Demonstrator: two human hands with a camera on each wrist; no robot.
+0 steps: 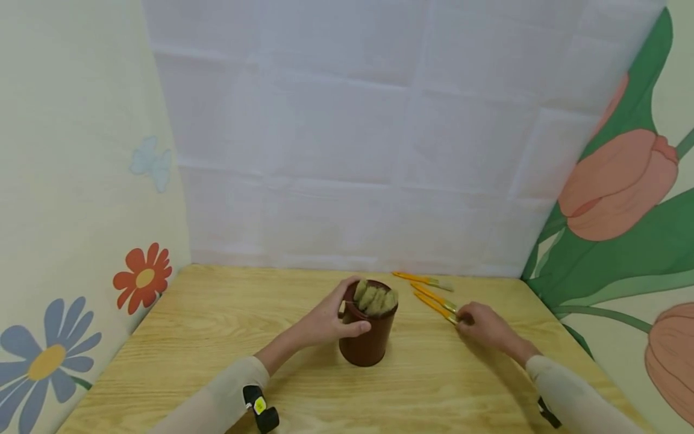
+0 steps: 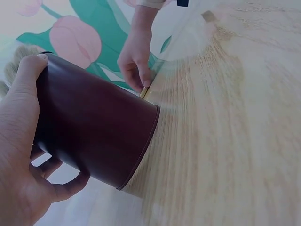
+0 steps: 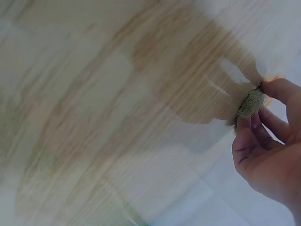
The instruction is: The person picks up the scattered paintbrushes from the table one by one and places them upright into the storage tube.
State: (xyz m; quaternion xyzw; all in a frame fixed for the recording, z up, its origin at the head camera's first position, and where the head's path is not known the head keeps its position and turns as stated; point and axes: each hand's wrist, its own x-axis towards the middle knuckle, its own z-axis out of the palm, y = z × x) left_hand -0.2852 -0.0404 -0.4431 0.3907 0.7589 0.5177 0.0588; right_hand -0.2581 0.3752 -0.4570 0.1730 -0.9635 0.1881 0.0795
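A dark brown cup (image 1: pixel 367 343) stands on the wooden table (image 1: pixel 217 337) with several brushes (image 1: pixel 376 299) in it, bristles up. My left hand (image 1: pixel 347 312) grips the cup near its rim, thumb on the front and fingers round the back; the left wrist view shows the same cup (image 2: pixel 99 136). Right of the cup lie two orange-handled brushes (image 1: pixel 434 299) side by side. My right hand (image 1: pixel 465 319) pinches the bristle end (image 3: pixel 248 103) of the nearer one, which still touches the table.
A third orange-handled brush (image 1: pixel 423 279) lies near the back wall. White sheeting hangs behind the table, and flower-painted walls close in on the left and right. Bare wood stretches left of the cup and along the front edge.
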